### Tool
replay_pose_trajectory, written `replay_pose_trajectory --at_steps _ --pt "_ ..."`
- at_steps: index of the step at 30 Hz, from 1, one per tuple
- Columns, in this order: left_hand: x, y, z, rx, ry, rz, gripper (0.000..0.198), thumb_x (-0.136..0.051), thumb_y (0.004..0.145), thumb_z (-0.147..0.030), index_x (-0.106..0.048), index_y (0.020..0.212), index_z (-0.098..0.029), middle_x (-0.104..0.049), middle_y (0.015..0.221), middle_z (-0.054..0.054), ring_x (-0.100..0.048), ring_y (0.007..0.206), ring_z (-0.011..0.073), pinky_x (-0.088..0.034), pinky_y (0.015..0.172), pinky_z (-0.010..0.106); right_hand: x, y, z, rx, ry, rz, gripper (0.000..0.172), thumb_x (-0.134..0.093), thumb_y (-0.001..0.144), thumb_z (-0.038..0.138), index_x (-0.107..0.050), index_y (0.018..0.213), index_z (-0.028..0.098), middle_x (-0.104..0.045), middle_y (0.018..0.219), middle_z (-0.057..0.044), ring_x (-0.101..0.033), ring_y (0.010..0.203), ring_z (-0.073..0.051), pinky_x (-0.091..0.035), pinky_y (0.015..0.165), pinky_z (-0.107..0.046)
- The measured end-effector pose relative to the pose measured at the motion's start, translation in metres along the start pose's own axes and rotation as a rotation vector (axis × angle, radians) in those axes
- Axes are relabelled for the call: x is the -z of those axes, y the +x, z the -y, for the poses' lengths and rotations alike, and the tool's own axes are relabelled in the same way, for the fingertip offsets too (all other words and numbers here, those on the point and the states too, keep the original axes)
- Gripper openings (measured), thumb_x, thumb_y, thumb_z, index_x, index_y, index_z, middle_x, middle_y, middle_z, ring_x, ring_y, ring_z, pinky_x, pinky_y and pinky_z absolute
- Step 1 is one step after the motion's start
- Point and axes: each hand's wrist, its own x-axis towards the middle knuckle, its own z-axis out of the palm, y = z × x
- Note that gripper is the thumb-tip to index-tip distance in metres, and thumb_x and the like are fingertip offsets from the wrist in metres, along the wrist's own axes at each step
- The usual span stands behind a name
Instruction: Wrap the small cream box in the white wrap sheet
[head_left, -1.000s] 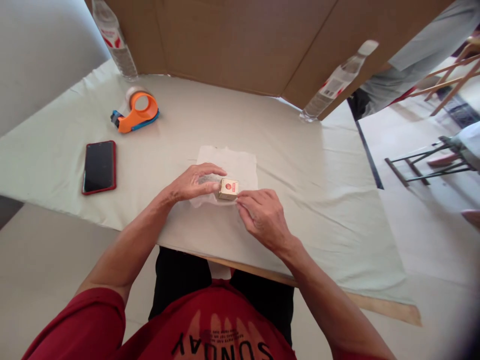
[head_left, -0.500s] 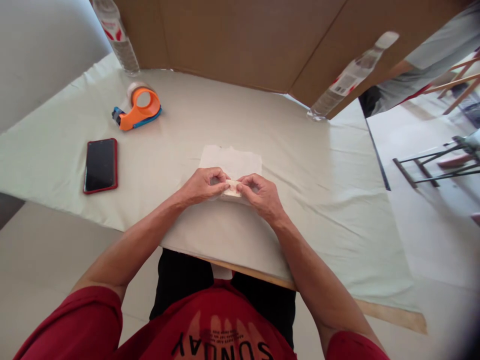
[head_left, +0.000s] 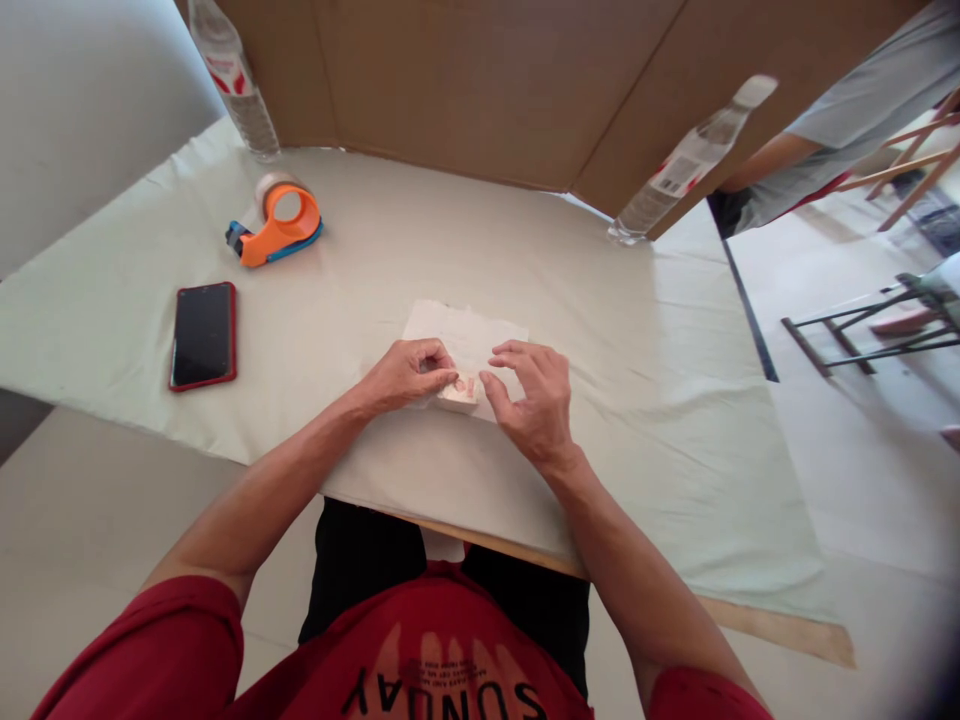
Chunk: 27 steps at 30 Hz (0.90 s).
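Observation:
A small cream-white block point(head_left: 460, 398) with reddish marks on top sits at the near edge of a white paper sheet point(head_left: 484, 330); I cannot make out what kind of thing it is. My left hand point(head_left: 416, 373) pinches at the block's left upper edge with thumb and forefinger. Close by on the right, my right hand point(head_left: 536, 400) is open, thumb and fingers apart, with nothing in it. The left fingertips hide the block's left end.
On the left of the pale cloth point(head_left: 360, 250) lie a red-cased phone point(head_left: 203, 336) and an orange tape dispenser point(head_left: 281, 225). A cardboard screen point(head_left: 480, 90) stands behind, with a water bottle point(head_left: 236, 85) at left and another bottle point(head_left: 686, 165) at right. A person's arm point(head_left: 772, 160) shows beyond.
My right hand has let go of the block and drawn back to the right, its fingers opening. My left hand stays at the block, whose reddish top now shows more.

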Motion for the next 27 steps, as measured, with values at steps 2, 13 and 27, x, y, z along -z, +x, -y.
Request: replay_pose_trajectory --at_steps 2,13,27 --pt "0.000 0.001 0.000 -0.007 -0.002 0.007 0.020 -0.066 0.080 -0.036 -0.067 0.076 -0.016 -0.069 0.076 0.002 -0.059 0.071 0.0134 -0.043 0.065 0.023 0.001 -0.003 0.008 0.121 -0.096 0.026 0.009 -0.059 0.092 0.025 -0.067 0.090 0.023 -0.074 0.100 -0.007 -0.064 0.095 -0.024 -0.037 0.091 -0.042" --pt "0.024 -0.009 -0.018 0.183 0.166 -0.008 0.038 -0.068 0.075 -0.040 -0.063 0.106 -0.018 -0.064 0.084 0.000 -0.056 0.075 0.0156 -0.043 0.068 0.026 -0.008 -0.010 0.009 0.253 -0.231 0.247 0.020 -0.051 0.099 0.030 -0.068 0.102 0.020 -0.072 0.105 -0.007 -0.055 0.095 -0.023 -0.031 0.087 -0.040" --pt "0.032 -0.030 -0.021 0.608 0.065 -0.161 0.053 -0.077 0.063 -0.043 -0.057 0.106 -0.018 -0.064 0.082 0.003 -0.060 0.063 0.0161 -0.042 0.050 0.025 -0.014 -0.009 0.017 0.269 -0.344 0.276 0.020 -0.050 0.098 0.030 -0.064 0.110 0.022 -0.065 0.100 -0.009 -0.046 0.090 -0.026 -0.027 0.080 -0.042"
